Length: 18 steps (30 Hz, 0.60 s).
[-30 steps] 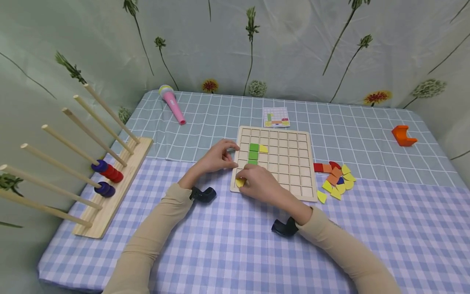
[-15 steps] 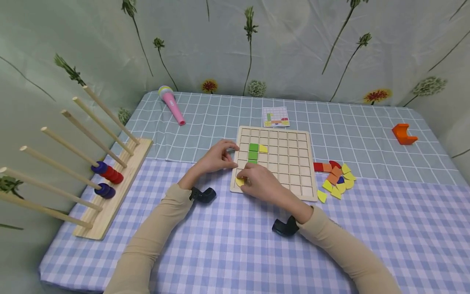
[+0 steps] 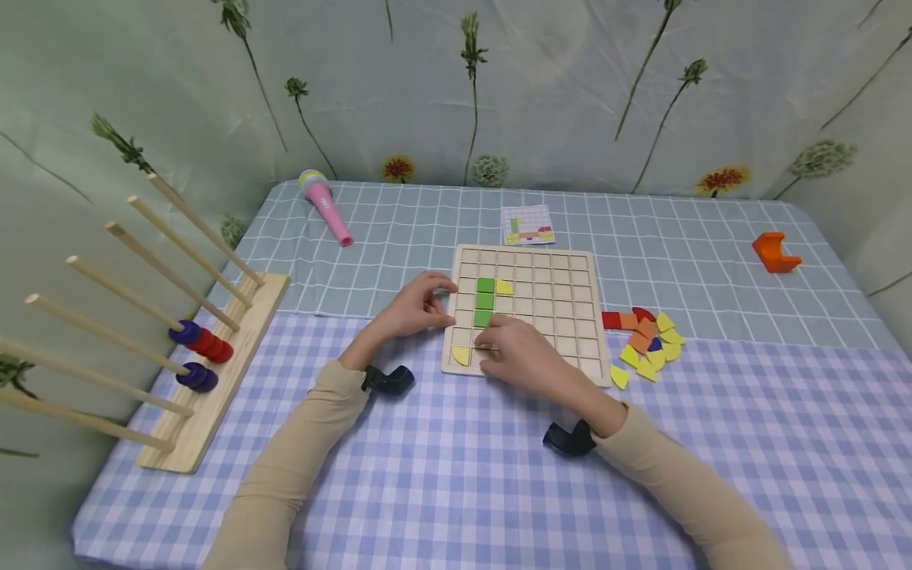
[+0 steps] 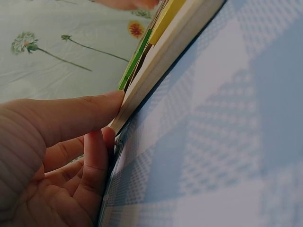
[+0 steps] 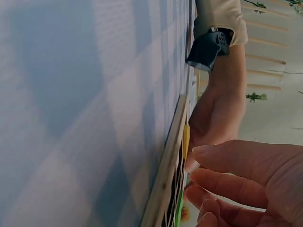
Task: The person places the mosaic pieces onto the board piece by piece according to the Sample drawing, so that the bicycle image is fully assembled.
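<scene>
A square wooden grid board lies on the cloth in front of me. The fingertips of my left hand touch its left edge, with thumb and index finger apart. My right hand hovers over the board's lower left, fingers loosely bent and holding nothing. Just left of those fingertips, a yellow quarter-circle tile sits in the corner cell. Several green square tiles form a column, its lower end close to the right hand. Another yellow tile lies beside the top green one.
Loose coloured tiles are piled right of the board. Behind it lies a pattern card. A wooden peg rack with beads stands at left, a pink toy microphone at back left, and an orange block at far right.
My right hand has let go of the yellow quarter-circle tile and drawn slightly right, leaving the tile in the corner cell. The left hand stays at the board's edge. The head view has shifted slightly.
</scene>
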Each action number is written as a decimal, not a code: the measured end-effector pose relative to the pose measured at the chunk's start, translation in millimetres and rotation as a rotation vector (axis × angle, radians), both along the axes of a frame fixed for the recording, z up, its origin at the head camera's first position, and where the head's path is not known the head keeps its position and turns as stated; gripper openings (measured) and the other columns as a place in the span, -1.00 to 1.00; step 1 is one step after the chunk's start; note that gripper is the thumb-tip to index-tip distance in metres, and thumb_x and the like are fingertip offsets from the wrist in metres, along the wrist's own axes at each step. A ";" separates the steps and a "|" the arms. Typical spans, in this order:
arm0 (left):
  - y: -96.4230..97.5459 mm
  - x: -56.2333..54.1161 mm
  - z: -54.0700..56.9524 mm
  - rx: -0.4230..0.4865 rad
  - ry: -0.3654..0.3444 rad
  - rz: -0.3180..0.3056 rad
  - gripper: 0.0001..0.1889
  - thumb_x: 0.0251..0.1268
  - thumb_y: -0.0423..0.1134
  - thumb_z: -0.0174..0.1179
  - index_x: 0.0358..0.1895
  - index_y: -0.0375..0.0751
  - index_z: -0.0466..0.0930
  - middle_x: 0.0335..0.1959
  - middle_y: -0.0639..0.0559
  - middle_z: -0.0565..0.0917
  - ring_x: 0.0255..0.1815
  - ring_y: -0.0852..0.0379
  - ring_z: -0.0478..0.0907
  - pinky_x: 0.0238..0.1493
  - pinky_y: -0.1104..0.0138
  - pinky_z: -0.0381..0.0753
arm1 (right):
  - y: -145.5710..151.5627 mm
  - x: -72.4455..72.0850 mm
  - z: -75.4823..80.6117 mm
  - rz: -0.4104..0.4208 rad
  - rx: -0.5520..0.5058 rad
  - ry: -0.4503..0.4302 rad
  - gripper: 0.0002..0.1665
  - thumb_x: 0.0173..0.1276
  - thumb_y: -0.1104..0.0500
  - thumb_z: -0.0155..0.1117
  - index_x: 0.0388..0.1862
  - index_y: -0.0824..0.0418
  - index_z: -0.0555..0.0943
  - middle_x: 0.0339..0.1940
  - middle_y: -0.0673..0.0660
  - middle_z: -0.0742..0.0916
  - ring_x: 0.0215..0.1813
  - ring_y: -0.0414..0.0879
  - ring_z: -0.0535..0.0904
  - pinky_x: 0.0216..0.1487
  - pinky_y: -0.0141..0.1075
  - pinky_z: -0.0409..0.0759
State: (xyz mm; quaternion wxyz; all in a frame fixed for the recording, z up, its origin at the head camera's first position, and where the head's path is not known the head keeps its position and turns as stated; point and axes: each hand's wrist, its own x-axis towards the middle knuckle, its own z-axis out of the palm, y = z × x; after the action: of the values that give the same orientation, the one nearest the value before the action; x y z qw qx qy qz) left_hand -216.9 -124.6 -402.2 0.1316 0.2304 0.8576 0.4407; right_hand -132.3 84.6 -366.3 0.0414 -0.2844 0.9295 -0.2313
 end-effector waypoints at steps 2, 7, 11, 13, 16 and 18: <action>-0.2 -0.3 -0.8 0.001 0.002 -0.002 -0.46 0.02 -0.38 0.34 0.15 -0.38 0.43 0.23 -0.27 0.34 -0.38 0.24 0.53 -0.32 0.57 0.55 | 7.0 2.0 1.2 -0.011 -0.001 0.006 -0.74 0.09 0.28 0.29 -0.20 0.27 0.70 -0.28 0.09 0.69 -0.27 -0.14 0.55 -0.20 -0.31 0.56; -0.8 -0.7 -1.6 0.000 0.006 -0.005 -0.46 0.03 -0.38 0.33 0.15 -0.39 0.43 0.23 -0.27 0.34 -0.39 0.25 0.53 -0.33 0.57 0.55 | 27.1 5.6 -0.1 -0.056 -0.003 0.012 -0.74 0.09 0.29 0.29 -0.20 0.27 0.70 -0.28 0.09 0.71 -0.31 -0.15 0.54 -0.24 -0.31 0.55; -1.0 -0.4 -1.6 -0.001 0.004 -0.007 -0.45 0.04 -0.38 0.34 0.16 -0.39 0.43 0.24 -0.27 0.34 -0.38 0.24 0.54 -0.32 0.57 0.55 | 45.0 8.3 -2.0 -0.110 -0.004 0.009 -0.75 0.09 0.28 0.29 -0.20 0.26 0.70 -0.30 0.08 0.71 -0.39 -0.18 0.46 -0.34 -0.38 0.47; -0.7 -0.5 -1.5 -0.001 0.005 -0.007 -0.45 0.03 -0.38 0.34 0.16 -0.39 0.43 0.25 -0.26 0.34 -0.37 0.24 0.54 -0.32 0.57 0.54 | 54.4 9.8 -2.3 -0.139 -0.006 0.007 -0.75 0.09 0.28 0.29 -0.20 0.25 0.70 -0.31 0.08 0.71 -0.41 -0.19 0.44 -0.37 -0.41 0.44; -0.6 -0.4 -1.7 -0.001 0.009 -0.006 -0.45 0.03 -0.38 0.34 0.16 -0.39 0.43 0.25 -0.26 0.33 -0.38 0.24 0.53 -0.33 0.58 0.54 | 68.5 12.5 -1.9 -0.182 -0.017 -0.002 -0.74 0.08 0.29 0.28 -0.20 0.26 0.70 -0.32 0.08 0.71 -0.44 -0.19 0.41 -0.43 -0.44 0.40; -0.7 -0.4 -2.1 -0.002 0.012 -0.006 -0.45 0.03 -0.38 0.34 0.16 -0.39 0.43 0.25 -0.26 0.34 -0.38 0.24 0.53 -0.33 0.58 0.53 | 78.7 14.6 -1.4 -0.199 -0.024 -0.005 -0.74 0.09 0.29 0.29 -0.19 0.28 0.70 -0.34 0.09 0.70 -0.44 -0.19 0.40 -0.45 -0.45 0.38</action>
State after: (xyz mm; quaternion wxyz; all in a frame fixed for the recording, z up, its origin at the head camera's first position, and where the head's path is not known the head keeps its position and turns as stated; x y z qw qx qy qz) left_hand -217.3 -125.3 -404.2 0.1283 0.2356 0.8580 0.4380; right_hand -117.7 163.3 -367.7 0.0174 -0.1907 0.9502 -0.2459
